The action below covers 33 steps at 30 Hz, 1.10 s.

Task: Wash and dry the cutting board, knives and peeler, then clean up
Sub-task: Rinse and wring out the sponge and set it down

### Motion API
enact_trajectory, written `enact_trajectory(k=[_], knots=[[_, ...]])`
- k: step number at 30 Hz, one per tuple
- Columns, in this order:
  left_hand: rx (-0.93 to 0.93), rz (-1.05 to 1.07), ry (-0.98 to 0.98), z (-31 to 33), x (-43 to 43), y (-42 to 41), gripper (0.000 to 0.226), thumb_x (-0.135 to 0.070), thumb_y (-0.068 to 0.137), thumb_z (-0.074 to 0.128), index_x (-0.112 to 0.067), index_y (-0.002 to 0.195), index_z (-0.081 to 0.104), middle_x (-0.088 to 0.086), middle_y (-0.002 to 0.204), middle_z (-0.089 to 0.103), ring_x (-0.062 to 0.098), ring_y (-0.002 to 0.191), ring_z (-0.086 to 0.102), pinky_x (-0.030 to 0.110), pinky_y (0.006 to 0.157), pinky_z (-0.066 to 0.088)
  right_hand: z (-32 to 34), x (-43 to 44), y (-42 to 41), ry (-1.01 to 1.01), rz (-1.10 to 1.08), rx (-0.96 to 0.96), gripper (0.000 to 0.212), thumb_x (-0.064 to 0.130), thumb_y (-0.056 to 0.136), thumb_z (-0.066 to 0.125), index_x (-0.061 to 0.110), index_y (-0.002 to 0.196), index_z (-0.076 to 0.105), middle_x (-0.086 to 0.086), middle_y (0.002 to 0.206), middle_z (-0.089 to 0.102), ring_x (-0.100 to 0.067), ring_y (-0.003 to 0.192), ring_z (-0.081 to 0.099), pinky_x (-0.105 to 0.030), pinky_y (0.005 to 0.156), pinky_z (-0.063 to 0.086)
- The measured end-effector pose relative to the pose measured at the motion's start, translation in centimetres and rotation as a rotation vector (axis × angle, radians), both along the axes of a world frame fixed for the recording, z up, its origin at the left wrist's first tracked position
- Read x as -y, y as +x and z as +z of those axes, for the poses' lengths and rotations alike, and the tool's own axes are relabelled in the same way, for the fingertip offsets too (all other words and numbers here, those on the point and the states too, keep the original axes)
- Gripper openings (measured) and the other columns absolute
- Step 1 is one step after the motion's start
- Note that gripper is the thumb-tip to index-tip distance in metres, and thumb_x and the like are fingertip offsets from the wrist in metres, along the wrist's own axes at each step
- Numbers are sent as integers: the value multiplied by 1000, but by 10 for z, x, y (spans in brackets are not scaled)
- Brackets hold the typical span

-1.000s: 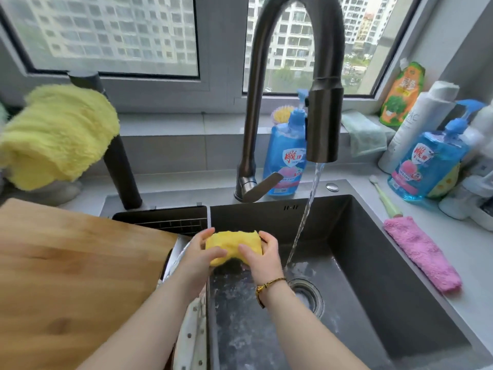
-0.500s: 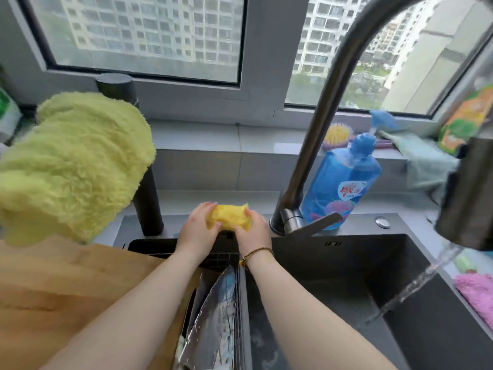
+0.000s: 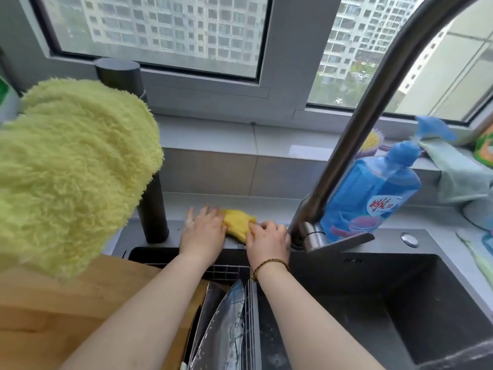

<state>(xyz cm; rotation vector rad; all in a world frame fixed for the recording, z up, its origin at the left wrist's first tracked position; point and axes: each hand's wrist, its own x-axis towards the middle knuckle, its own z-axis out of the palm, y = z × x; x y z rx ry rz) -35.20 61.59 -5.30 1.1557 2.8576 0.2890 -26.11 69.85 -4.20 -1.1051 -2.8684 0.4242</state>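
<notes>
Both hands work a small yellow cloth (image 3: pixel 238 222), soft and crumpled, on the flat grey ledge (image 3: pixel 269 209) behind the sink (image 3: pixel 400 303), between a dark round post (image 3: pixel 152 206) and the foot of the tap (image 3: pixel 373 124). The left hand (image 3: pixel 202 232) lies with its fingers nearly straight and spread on the ledge, its grip slack, the palm pressing the cloth's left end. The right hand (image 3: pixel 268 241) has a curled grip, fingertips bent down onto the cloth's right end; a thin beaded bracelet (image 3: pixel 269 264) circles that wrist.

The board (image 3: pixel 53 303), smooth pale wood, lies on the left of the sink, partly under a thick, shaggy yellow-green towel (image 3: pixel 72 169) draped over the post. Just right of the board a knife (image 3: pixel 226 324) with a broad, shiny steel blade beaded with water stands tilted in a wire rack (image 3: pixel 229 269). The sink is dark and matt, with straight walls. The tap is a brushed-metal curved tube; behind it on the worktop stands a clear blue plastic soap bottle (image 3: pixel 373 188).
</notes>
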Motion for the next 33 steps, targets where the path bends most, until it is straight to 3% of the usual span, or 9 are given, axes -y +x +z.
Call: enact_trajectory(k=[7, 12, 15, 18, 22, 25, 29, 31, 33], knots=[[105, 41, -31, 14, 6, 12, 58, -32, 98, 32, -15, 148, 7, 2, 156, 6, 16, 144, 1, 38, 115, -4, 16, 12, 14, -77, 43, -54, 53, 25, 96, 37, 24, 145, 16, 0, 149, 19, -23, 134, 20, -34, 111, 15], [109, 13, 141, 26, 15, 53, 53, -30, 99, 29, -17, 147, 11, 1, 157, -3, 12, 144, 4, 28, 114, -2, 25, 35, 62, -185, -49, -498, 48, 27, 91, 35, 17, 138, 35, 1, 147, 26, -13, 135, 22, -12, 105, 9], [126, -108, 150, 19, 23, 100, 52, -34, 99, 17, -20, 148, 8, -3, 156, -6, 7, 143, 0, 22, 112, -8, 25, 52, 100, -158, -198, -740, 48, 16, 87, 39, 7, 134, 40, -6, 149, 23, -10, 135, 19, -11, 103, 6], [148, -250, -28, 4, 32, 141, 63, -46, 92, 7, -17, 148, -2, -3, 156, -10, 8, 143, -9, 25, 111, -13, 28, 45, 125, -164, -272, -681, 59, 3, 89, 45, 5, 142, 22, -9, 154, 4, -12, 140, 4, -15, 107, -1], [155, -274, -151, -3, 34, 144, 66, -50, 93, 7, -15, 148, 0, -1, 157, -7, 12, 143, -11, 29, 114, -10, 38, 24, 132, -208, -213, -474, 64, 8, 93, 39, 12, 146, 4, -3, 155, -10, -15, 143, -6, -21, 113, -3], [137, -280, -171, 1, 33, 145, 56, -38, 100, 21, -15, 148, 4, 0, 157, -5, 13, 143, -10, 30, 114, -9, 40, 19, 139, -254, -142, -438, 64, 7, 93, 38, 13, 146, 4, -1, 155, -4, -13, 143, -3, -20, 113, -2], [81, -289, -81, 6, 26, 156, 53, -38, 98, 9, -18, 148, 14, -3, 156, 7, 9, 144, 1, 26, 114, -5, 33, 25, 164, -362, -37, -489, 58, 4, 93, 40, 14, 145, 16, 8, 149, 19, -5, 139, 14, -7, 104, 4], [97, -348, 28, 12, 16, 173, 55, -35, 95, 3, -22, 146, 20, -7, 155, 14, 6, 143, 8, 22, 113, -4, 23, 30, 191, -393, -46, -487, 48, 4, 94, 40, 14, 140, 31, 14, 133, 35, 1, 127, 30, -4, 101, 13], [125, -423, 135, 16, 4, 194, 44, -29, 101, 18, -22, 143, 29, -7, 151, 26, 6, 140, 18, 18, 112, 1, 12, 32, 221, -426, -139, -510, 35, 1, 93, 40, 16, 122, 54, 11, 114, 54, -1, 108, 46, -12, 102, 32]])
